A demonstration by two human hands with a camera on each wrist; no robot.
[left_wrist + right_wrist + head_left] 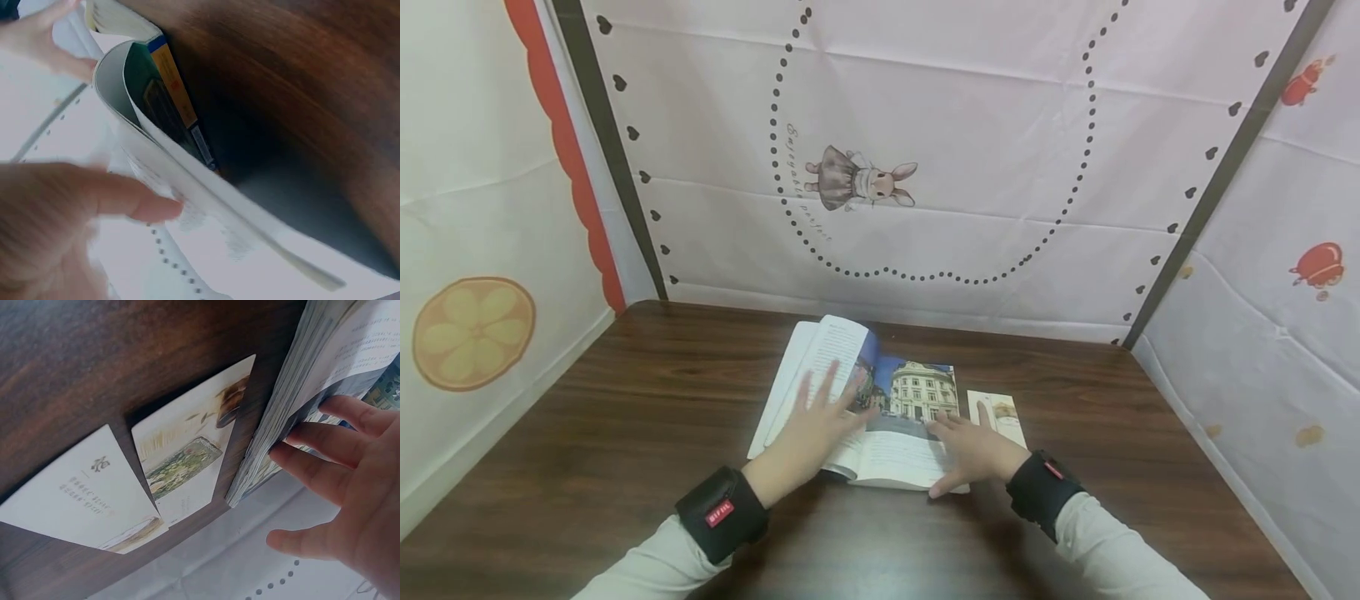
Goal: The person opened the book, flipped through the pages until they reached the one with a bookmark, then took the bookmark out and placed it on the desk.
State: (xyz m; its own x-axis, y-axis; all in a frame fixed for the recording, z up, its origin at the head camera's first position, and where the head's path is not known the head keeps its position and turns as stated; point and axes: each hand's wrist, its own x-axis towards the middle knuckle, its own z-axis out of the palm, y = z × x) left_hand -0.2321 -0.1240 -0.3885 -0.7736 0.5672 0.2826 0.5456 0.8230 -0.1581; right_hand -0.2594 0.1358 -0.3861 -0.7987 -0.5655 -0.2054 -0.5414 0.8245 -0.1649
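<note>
An open book [898, 458] lies on the table, its right page showing a photo of a pale building over text. My left hand [820, 425] is spread across the left-hand pages, fingers straight. In the left wrist view those pages [206, 219] bow up in a curve, the thumb of my left hand [56, 225] lying over them, and an orange cover strip [175, 84] shows beneath. My right hand [973, 450] rests at the right page's outer edge. The right wrist view has the fingers of my right hand [350, 462] extended over the book's page edges [281, 406].
Just right of the book lie a picture card [187, 450] and a white card with printed text [87, 494], their corners meeting. The brown wooden table [587, 433] ends at a printed cloth backdrop [962, 167], with cloth walls at both sides.
</note>
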